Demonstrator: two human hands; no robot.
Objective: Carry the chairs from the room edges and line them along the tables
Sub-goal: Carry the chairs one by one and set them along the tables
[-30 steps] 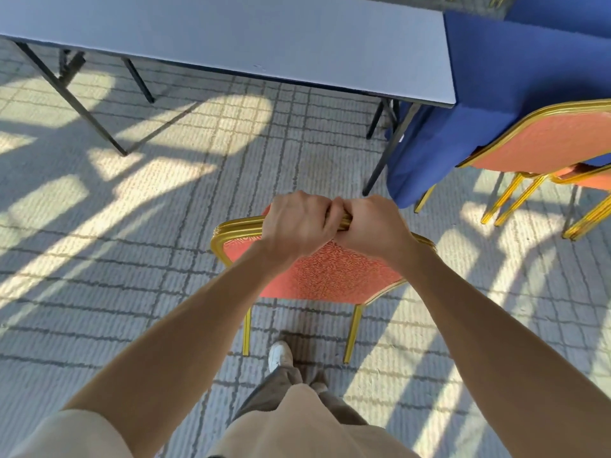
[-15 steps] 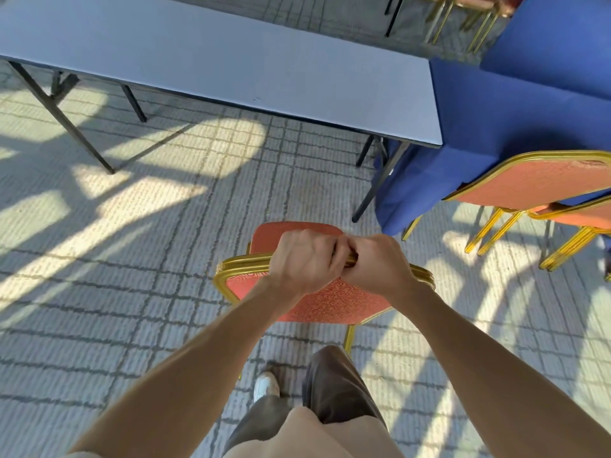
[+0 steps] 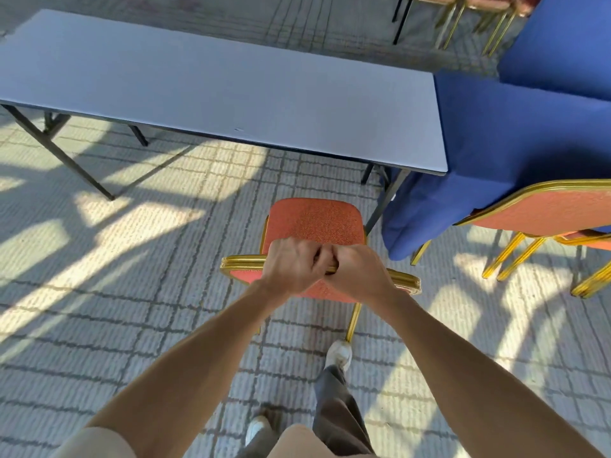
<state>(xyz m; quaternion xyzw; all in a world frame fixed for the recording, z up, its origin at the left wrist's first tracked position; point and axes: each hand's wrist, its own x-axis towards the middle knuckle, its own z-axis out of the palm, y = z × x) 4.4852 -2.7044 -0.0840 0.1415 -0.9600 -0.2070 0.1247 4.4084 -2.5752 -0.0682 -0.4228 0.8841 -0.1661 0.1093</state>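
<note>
Gold top rail of the red chair (image 3: pixel 314 223) has my left hand (image 3: pixel 291 269) and right hand (image 3: pixel 360 276) curled tight round it, knuckles touching, seat facing the grey table (image 3: pixel 215 87) near its right end, blue-draped table (image 3: pixel 512 133) alongside

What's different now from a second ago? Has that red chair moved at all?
The red chair has been carried forward, closer to the grey table; its seat now shows beyond the backrest, and the person has stepped ahead. Nothing was let go: the left hand and right hand keep the same grip on the backrest's top rail.
</note>
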